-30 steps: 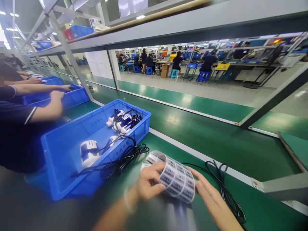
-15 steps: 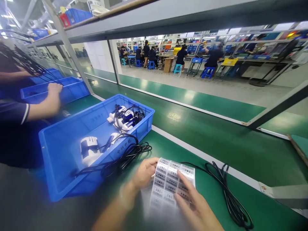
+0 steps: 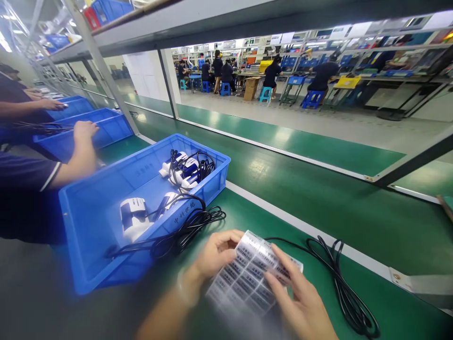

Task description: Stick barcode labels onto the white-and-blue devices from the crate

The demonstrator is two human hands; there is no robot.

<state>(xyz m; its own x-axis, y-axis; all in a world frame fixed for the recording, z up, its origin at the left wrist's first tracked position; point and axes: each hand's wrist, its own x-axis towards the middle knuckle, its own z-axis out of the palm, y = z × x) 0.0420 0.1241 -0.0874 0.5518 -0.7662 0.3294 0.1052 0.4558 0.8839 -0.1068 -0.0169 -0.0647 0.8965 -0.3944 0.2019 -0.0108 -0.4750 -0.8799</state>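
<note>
The blue plastic crate (image 3: 120,182) left of the left grip (image 3: 231,248) apparently reads 中科世纪; print on the held barcode labels (image 3: 247,274) is too small to read.

Beyond the far edge of the green worktop (image 3: 244,219), a pale floor (image 3: 226,107) is lined with blue stools (image 3: 313,99) and cluttered workstations (image 3: 424,81). A white panel (image 3: 146,78) is seen toward the left. Above, a grey shelf (image 3: 247,23) is carried on metal posts (image 3: 167,85).
</note>
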